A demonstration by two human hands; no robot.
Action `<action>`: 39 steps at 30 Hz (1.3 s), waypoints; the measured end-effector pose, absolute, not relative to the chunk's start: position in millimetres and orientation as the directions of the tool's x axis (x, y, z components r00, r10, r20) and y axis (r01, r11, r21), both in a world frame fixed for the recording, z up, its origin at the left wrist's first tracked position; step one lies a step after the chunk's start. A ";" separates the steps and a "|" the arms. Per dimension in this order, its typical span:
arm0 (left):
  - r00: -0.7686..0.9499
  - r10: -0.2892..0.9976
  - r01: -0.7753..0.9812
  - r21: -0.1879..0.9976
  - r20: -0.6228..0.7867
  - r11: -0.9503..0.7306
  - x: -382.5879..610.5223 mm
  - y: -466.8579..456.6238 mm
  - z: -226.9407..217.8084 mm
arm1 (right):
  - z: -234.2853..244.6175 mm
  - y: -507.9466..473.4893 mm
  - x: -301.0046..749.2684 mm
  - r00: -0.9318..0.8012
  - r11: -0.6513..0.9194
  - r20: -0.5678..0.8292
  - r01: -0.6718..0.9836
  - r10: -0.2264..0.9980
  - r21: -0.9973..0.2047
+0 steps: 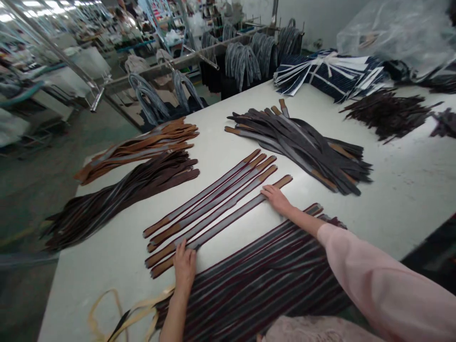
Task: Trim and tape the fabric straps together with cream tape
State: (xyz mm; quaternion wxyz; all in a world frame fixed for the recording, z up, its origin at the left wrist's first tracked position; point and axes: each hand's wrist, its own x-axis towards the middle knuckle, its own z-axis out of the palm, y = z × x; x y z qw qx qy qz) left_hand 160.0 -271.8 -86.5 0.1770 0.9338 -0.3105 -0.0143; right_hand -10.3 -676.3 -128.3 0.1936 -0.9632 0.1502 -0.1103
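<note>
White laminate covers the broad work table (392,190), which carries everything else. Nearest the person lies a wide sheet of maroon-and-grey straps (256,285) set edge to edge, running under the pink sleeve (374,280). Across the table sits a dark grey heap of straps (302,142) with tan tips. To the left lie a long dark brown pile (124,194) and, beyond it, a tan pile (142,145). A navy bundle (327,71) tied with white tape lies at the far edge.

In the middle, a short row of straps (210,199) lies side by side, parallel and slanting away to the right. The nearest strap (228,221) lies just beside that row, flat on the bare table and apart from the sheet.

The right hand (276,198) rests flat on this strap's far part, just short of its tan tip, fingers stretched out and gripping nothing. The left hand (184,266) lies flat too, fingertips pressing the strap close to its near tan end and closing on nothing.

The strap looks thin, light and limp. It would likely sag or twist if lifted by the middle, and it probably slides easily on the smooth top. The two tan ends seem the best places to take hold, one in each hand, keeping it taut and straight. A loop of cream tape (107,308) curls at the near left edge.
</note>
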 end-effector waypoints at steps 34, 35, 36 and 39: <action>0.670 -0.604 -0.166 0.706 -0.431 -0.688 122.1 -373.8 -21.6 | -71.7 -704.5 -53.9 0.425 -0.044 -0.160 -0.431 -0.891 -0.901; 0.672 -0.592 -0.167 0.688 -0.444 -0.706 129.8 -371.6 -25.3 | -79.7 -719.4 -60.8 0.380 -0.040 -0.155 -0.458 -0.912 -0.888; 0.675 -0.579 -0.165 0.671 -0.457 -0.722 137.9 -369.0 -28.8 | -86.7 -732.7 -66.6 0.338 -0.034 -0.150 -0.482 -0.929 -0.875; 0.696 -0.540 -0.150 0.640 -0.473 -0.754 163.3 -360.2 -41.1 | -102.9 -762.8 -74.3 0.276 -0.023 -0.144 -0.524 -0.950 -0.851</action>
